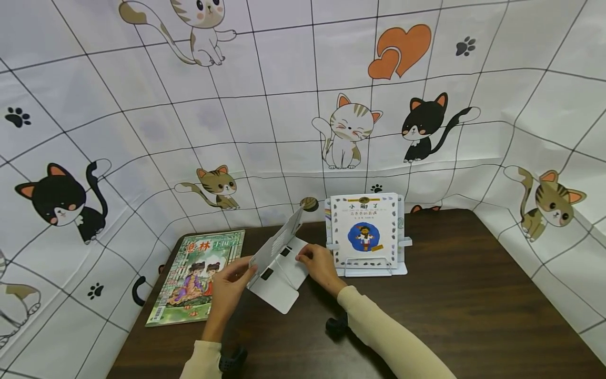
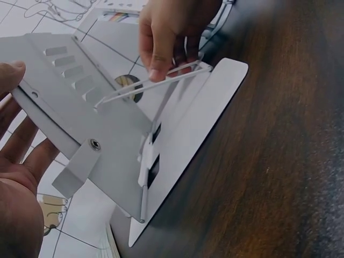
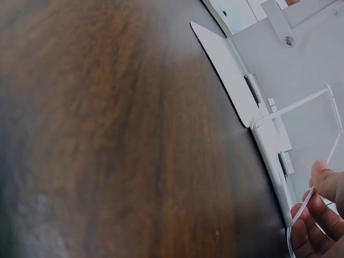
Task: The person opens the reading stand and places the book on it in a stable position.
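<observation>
A white folding book stand stands half unfolded on the dark table, its base flat and its back plate tilted up. My left hand grips the outer edge of that plate, thumb on one face and fingers behind. On the other side my right hand pinches the thin wire support between thumb and fingers. In the left wrist view, one end of the wire frame reaches the plate near a row of raised slots. A metal clip sticks out from the plate's edge.
To the left lies a magazine with two cartoon figures on its cover. Behind my right hand, another stand holds a white picture book upright. A cat-patterned cloth hangs behind the brown table.
</observation>
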Demonstrator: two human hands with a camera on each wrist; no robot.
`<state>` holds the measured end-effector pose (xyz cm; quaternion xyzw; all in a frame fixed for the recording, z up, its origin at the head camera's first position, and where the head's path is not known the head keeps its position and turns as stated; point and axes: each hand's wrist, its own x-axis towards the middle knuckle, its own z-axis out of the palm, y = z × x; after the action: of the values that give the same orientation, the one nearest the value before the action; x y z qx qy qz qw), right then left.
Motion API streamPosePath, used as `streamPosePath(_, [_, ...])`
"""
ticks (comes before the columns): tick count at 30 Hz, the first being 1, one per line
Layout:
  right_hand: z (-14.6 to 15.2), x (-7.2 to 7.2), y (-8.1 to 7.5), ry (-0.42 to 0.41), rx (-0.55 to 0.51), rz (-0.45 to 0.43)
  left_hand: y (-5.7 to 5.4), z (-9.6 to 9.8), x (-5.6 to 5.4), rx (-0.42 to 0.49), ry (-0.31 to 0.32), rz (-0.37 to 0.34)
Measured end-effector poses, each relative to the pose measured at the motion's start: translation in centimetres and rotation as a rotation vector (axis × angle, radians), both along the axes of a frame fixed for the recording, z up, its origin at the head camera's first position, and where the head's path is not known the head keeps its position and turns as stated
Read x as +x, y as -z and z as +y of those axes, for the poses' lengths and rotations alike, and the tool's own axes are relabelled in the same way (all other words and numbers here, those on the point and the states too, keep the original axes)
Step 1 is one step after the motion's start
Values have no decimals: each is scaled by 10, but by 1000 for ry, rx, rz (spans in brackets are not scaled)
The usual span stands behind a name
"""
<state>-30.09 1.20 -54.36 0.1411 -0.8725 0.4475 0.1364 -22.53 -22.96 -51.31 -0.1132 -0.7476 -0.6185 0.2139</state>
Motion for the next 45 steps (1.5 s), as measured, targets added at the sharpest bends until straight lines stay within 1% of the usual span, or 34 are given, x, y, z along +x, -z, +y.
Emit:
streamPosePath(4, [-1,-1,1,3,-1,7,1,1,2,8,59,23])
streamPosePath(7, [-1,-2,2,6,1,2,0,2,3,8,88,33])
streamPosePath(17, [-2,-2,3,17,12,-6,0,4,5,11,124,50])
streamPosePath(24, [-1,-3,3,15,25,-19,1,4,4,15,111,35])
streamPosePath(27, [-1,-1,1,15,27,-15,0,1,4,-2,155,44])
streamPosePath(31, [1,6,-7,12,28,13,-1,-7,2,-19,279,77])
streamPosePath(32, [2,9,-11,8,28,24,-2,-10,-1,-10,302,81])
streamPosePath(33, [3,12,-14,1,33,38,-3,-12,-3,-6,312,76])
streamPosePath(35, [5,20,-23,-28,33,61,-7,-16,-11,-23,301,28])
streamPosePath(38, [4,39,-37,-108,29,71,-18,-20,-27,-84,245,-107])
streamPosePath(40, [1,53,-45,-169,27,69,-27,-22,-41,-162,230,-198])
streamPosePath(41, [-1,60,-48,-200,28,71,-31,-21,-49,-195,236,-226])
streamPosePath(43, [-5,72,-52,-253,22,82,-40,-18,-66,-261,271,-264])
streamPosePath(45, [-9,82,-57,-293,8,101,-47,-13,-83,-311,318,-283])
